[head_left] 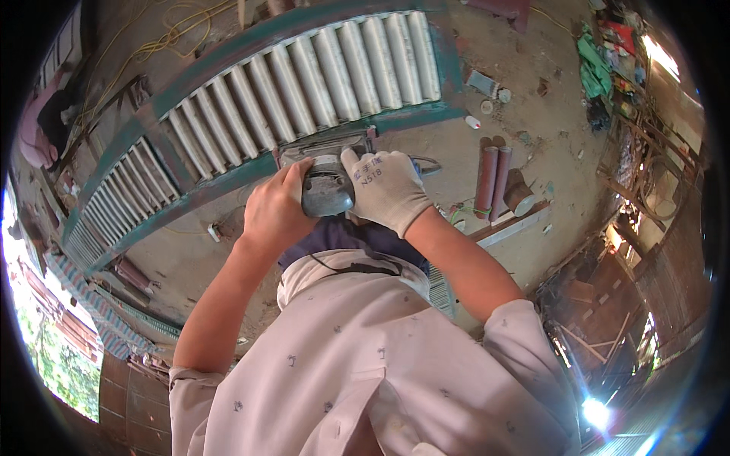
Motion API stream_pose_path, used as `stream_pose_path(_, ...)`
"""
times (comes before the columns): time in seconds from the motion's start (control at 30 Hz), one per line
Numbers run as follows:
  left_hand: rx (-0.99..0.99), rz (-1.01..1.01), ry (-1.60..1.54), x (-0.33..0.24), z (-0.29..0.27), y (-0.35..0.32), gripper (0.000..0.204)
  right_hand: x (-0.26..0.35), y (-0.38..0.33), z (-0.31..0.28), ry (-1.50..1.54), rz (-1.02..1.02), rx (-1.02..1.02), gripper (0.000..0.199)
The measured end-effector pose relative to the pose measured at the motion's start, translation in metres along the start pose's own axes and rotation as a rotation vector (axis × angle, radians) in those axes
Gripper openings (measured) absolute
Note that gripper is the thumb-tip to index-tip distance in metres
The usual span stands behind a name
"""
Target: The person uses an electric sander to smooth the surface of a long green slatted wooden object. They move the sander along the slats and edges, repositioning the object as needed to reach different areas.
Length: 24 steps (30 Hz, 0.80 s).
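In front of my body, both hands grip a grey power tool (328, 194) that looks like a power sander. My left hand (275, 207) is bare and wraps round its left side. A whitish work glove with dark print covers my right hand (386, 186), which closes on its right side. My fingers and the tool's body hide its underside. Just beyond it, the tool's far end meets the near rail of a long green-painted frame (414, 115). Pale slanted slats (293, 83) fill that frame like a louvred shutter.
Reddish-brown tubes (494, 178) stand at the right beside a flat board (511, 222). A yellow cable (163, 47) lies on the dirt floor at the far left. Green cloth (595, 67) and scrap heap up at the far right. A small white bottle (473, 121) lies near the frame.
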State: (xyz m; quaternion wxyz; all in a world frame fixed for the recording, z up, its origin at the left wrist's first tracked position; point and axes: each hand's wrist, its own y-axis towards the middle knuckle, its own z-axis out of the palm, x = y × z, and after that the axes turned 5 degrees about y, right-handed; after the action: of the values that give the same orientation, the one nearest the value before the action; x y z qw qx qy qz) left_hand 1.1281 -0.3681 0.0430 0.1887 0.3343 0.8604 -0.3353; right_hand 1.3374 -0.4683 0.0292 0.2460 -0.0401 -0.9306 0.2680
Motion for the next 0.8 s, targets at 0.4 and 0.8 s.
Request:
stream_pose_path(0.4,-0.055,0.166,-0.112,-0.155,0.086,0.12,0.048,-0.183,-0.063,-0.088,-0.152,0.032,-0.05,0.047)
stream_pose_path(0.8,0.0,0.08,0.018,-0.028,0.011,0.025,0.071,-0.032,-0.018,-0.02,0.042,0.084,0.017,0.036)
